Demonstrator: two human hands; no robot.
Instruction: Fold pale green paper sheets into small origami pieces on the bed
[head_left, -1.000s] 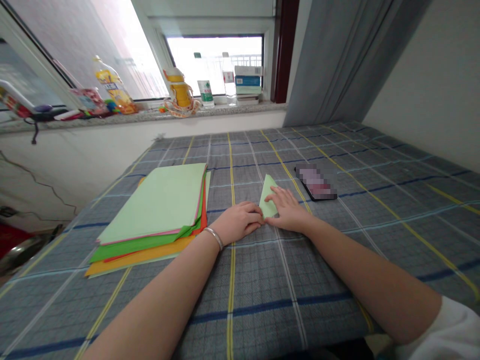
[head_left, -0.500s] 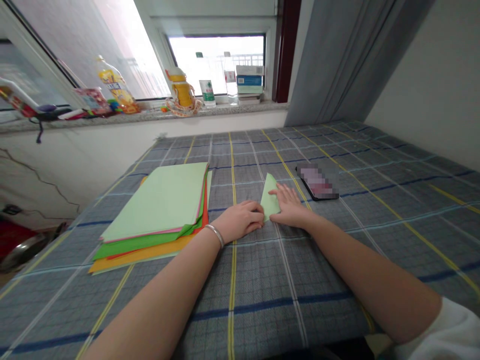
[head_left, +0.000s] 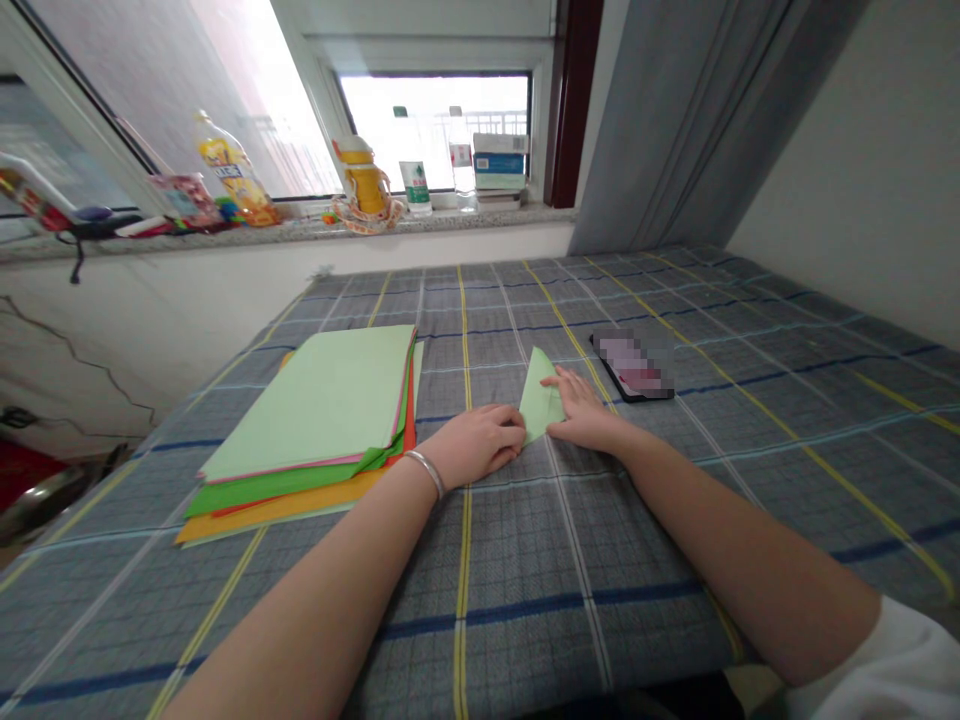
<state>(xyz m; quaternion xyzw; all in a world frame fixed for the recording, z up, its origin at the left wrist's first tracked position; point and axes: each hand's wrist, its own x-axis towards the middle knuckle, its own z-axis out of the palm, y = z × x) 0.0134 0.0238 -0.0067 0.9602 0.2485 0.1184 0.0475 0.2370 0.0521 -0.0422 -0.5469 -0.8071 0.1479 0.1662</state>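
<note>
A small piece of light green paper, folded to a pointed shape, lies on the checked cloth between my hands. At its lower left edge is my left hand, with fingers curled and pressed together on the paper; a silver bangle circles that wrist. My right hand rests along the right side of the paper, thumb apart from the stretched fingers, fingertips touching its surface. The undersides of both hands are hidden. To the left sits a stack of coloured paper, pale green on top, with green, orange and red edges showing.
A phone with a blurred screen lies right of my right hand. The checked cloth covers the whole surface. On the windowsill behind stand a juice bottle, a yellow cup, clear bottles and boxes.
Slightly more of the green paper shows as my right hand shifts a little to the right. My left hand has moved very slightly left. Everything else looks the same.
</note>
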